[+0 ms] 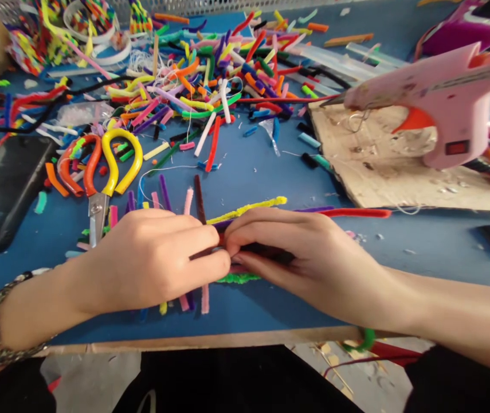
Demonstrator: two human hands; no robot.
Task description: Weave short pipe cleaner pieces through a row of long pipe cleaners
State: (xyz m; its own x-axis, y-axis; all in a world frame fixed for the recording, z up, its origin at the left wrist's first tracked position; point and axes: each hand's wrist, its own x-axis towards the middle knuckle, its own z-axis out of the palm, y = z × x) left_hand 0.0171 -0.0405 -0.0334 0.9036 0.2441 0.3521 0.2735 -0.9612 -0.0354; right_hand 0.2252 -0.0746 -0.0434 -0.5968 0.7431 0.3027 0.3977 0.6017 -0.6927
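Crossed pipe cleaners of several colours lie at the table's front, partly hidden under both hands. A dark brown pipe cleaner [199, 198] and a pink one [204, 298] run across, while a yellow one [249, 208] and a red one [356, 213] stretch to the right. My left hand [165, 258] is closed over the crossing pieces, its fingertips pressing at their middle. Touching those fingertips, my right hand [300, 252] pinches the pipe cleaners between thumb and fingers; the exact strand is hidden. A green fuzzy strand [240, 278] shows below the fingers.
Scissors [101, 166] with orange and yellow handles lie beyond my left hand, beside a black phone [10, 192]. Cut pipe cleaners [210, 74] are heaped at the back. A pink glue gun [438, 97] stands over cardboard [382, 178] at right. The table's front edge [245, 338] is near.
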